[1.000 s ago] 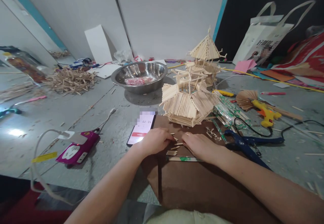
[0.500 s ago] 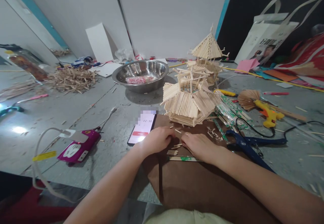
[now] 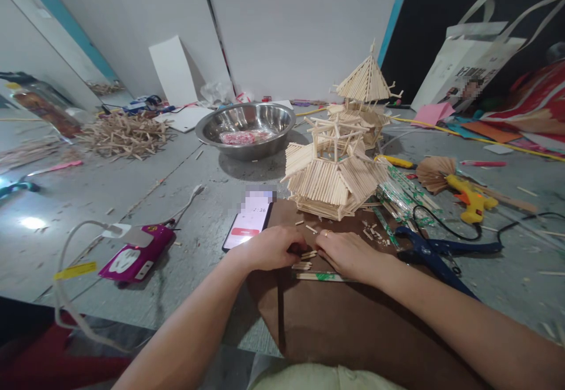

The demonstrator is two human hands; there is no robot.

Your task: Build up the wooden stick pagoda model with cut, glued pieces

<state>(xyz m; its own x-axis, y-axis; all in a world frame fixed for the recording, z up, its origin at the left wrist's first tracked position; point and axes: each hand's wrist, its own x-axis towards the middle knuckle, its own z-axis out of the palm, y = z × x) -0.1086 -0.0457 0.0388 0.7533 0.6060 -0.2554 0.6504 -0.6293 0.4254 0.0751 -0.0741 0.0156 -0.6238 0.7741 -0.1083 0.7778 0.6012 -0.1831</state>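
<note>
Both hands rest low over a brown paper sheet [image 3: 326, 325], close together. My left hand [image 3: 278, 247] is curled closed beside several short wooden stick pieces [image 3: 304, 265]; whatever its fingertips pinch is hidden. From the other side, my right hand [image 3: 346, 255], with a ring on one finger, bends its closed fingers down against the ends of the same pieces. Its fingertips are hidden too. Just below lies a chopstick in a green-printed wrapper [image 3: 324, 276]. Loose cut bits [image 3: 311, 229] are beyond the fingers. A roofed stick model [image 3: 331, 184] stands behind them.
A phone [image 3: 247, 225] lies left of my left hand. Farther off are a purple power strip [image 3: 136, 255], a steel basin [image 3: 245, 149] and a taller stick pagoda [image 3: 364, 87]. Blue cutters [image 3: 441, 252], wrapped chopsticks [image 3: 406, 196] and a yellow glue gun [image 3: 472, 199] lie right.
My left hand has moved slightly right and down, closer to the short stick pieces and my right hand. My right hand stays almost in place. The view has shifted slightly.
</note>
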